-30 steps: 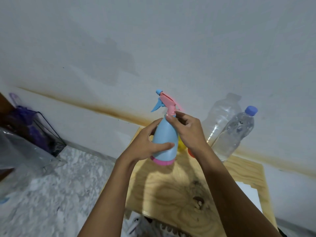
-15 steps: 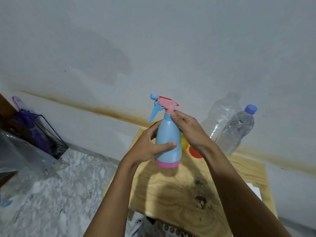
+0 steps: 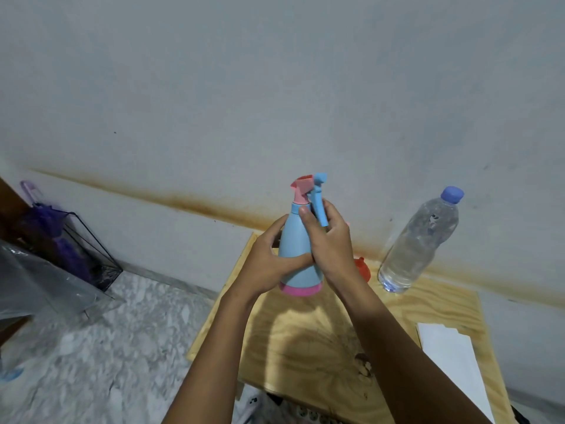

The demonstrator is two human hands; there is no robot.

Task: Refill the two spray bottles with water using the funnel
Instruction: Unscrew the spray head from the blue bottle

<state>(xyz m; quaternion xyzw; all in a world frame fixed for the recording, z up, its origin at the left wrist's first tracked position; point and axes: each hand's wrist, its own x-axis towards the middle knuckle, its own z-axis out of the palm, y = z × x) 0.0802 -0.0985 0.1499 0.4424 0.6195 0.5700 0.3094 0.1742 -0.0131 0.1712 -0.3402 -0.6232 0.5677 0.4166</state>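
I hold a light blue spray bottle [image 3: 295, 240] with a pink base and a pink and blue trigger head upright above the wooden table [image 3: 305, 341]. My left hand [image 3: 269, 264] wraps the bottle's body from the left. My right hand [image 3: 328, 240] grips its neck and upper body, with the thumb just under the pink collar. The trigger head points toward the right and back. A red funnel [image 3: 362, 269] shows partly behind my right wrist. A clear water bottle [image 3: 419, 243] with a blue cap stands at the table's far right. A second spray bottle is hidden from view.
A white sheet [image 3: 452, 359] lies at the table's right edge. A black wire rack with a purple umbrella [image 3: 58, 237] stands by the wall on the left, next to clear plastic [image 3: 36, 289]. The floor [image 3: 107, 347] is grey marble. A power strip [image 3: 293, 411] lies below the table.
The trigger head has turned from pointing left to pointing right and back. My right hand slid round the neck. The yellow object behind the bottle is now hidden.
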